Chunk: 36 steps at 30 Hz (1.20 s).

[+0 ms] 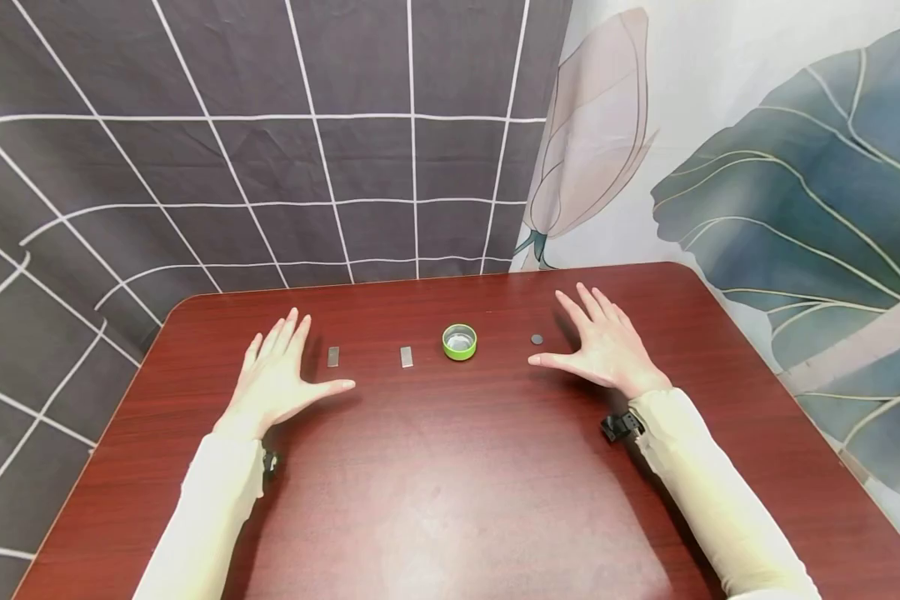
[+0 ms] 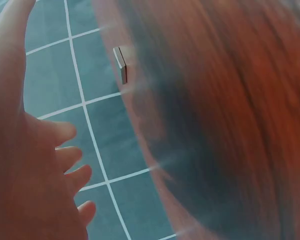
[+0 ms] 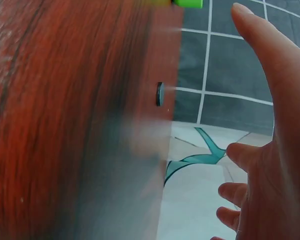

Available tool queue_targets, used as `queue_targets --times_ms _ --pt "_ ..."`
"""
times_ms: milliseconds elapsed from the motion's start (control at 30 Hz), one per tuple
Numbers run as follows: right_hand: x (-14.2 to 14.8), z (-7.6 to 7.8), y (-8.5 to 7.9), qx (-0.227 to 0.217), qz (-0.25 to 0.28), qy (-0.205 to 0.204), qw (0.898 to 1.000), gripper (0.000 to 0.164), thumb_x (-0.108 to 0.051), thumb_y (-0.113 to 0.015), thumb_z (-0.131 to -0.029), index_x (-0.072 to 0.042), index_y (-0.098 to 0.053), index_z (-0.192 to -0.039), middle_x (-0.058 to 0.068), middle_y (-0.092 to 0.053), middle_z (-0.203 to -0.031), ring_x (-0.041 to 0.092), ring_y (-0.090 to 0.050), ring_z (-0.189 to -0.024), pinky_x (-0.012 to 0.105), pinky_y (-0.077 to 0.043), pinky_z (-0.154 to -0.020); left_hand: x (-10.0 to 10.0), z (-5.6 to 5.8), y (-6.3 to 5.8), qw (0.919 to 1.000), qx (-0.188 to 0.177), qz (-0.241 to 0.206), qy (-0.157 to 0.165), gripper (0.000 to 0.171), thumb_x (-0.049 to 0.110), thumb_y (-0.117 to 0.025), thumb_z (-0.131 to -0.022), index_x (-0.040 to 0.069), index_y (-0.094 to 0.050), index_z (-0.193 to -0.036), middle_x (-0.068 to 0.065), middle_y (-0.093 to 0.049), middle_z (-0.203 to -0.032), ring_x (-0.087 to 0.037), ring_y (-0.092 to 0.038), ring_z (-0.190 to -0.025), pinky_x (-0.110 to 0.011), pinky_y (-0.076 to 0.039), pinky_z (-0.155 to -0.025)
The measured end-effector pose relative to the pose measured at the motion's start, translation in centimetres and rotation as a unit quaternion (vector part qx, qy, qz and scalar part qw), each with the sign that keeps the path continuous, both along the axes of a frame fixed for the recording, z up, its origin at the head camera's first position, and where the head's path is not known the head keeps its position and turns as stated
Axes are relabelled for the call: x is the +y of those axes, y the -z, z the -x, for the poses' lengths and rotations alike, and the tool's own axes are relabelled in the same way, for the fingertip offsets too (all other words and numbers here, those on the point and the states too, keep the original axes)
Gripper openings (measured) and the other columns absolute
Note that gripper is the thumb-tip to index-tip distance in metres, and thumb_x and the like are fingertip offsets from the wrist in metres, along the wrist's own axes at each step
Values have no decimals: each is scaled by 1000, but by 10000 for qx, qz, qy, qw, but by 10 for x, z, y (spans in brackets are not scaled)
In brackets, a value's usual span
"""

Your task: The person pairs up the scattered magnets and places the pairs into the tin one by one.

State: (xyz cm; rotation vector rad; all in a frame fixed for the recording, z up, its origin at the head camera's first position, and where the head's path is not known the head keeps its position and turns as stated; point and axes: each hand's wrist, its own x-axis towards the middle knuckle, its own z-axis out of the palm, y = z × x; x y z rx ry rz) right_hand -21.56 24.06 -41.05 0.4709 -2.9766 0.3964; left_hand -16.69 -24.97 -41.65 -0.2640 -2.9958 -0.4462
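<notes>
Plates (image 1: pixel 333 357) (image 1: pixel 407 357) (2, both grey), 1 green container (image 1: pixel 459 354) and 1 disc (image 1: pixel 537 339) lie between 2 spread hands (image 1: pixel 276 382) (image 1: pixel 607 348).

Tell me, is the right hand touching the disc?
Apart. The right wrist view shows a clear gap between the right hand and the disc on the table.

- Up at the person's head, one view looks forward and down, far enough back for the left hand (image 1: pixel 276 379), right hand (image 1: pixel 606 346) and much of the worktop (image 1: pixel 435 467).
- The left-wrist view, low, close and rolled sideways, faces the grey gridded backdrop (image 1: pixel 367 158), sharing a metal plate (image 2: pixel 120 65) with the head's.
- The right-wrist one, rolled oppositely, shares the dark disc (image 3: pixel 160 94) and green tin (image 1: pixel 460 354).
</notes>
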Motion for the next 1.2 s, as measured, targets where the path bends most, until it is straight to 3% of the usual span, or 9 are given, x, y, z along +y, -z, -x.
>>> queue_targets --times_ms 533,1200 --pt "-8 1 -4 133 485 -251 9984 112 -77 -72 -74 -5 -42 -154 20 -32 -160 36 -27 -148 54 -25 -117 5 -4 -3 9992 -245 -298 137 128 87 -65 -70 1 -30 -158 -21 -27 -163 -38 -23 -149 -55 -10 -120" --pt "-31 -17 -12 19 1000 -653 9928 98 -70 -72 -81 -6 -47 -151 13 -39 -157 32 -33 -145 52 -31 -115 11 -10 6 9975 -214 -539 395 116 73 -78 -72 -3 -42 -151 -23 -40 -155 -41 -34 -143 -59 -24 -115"
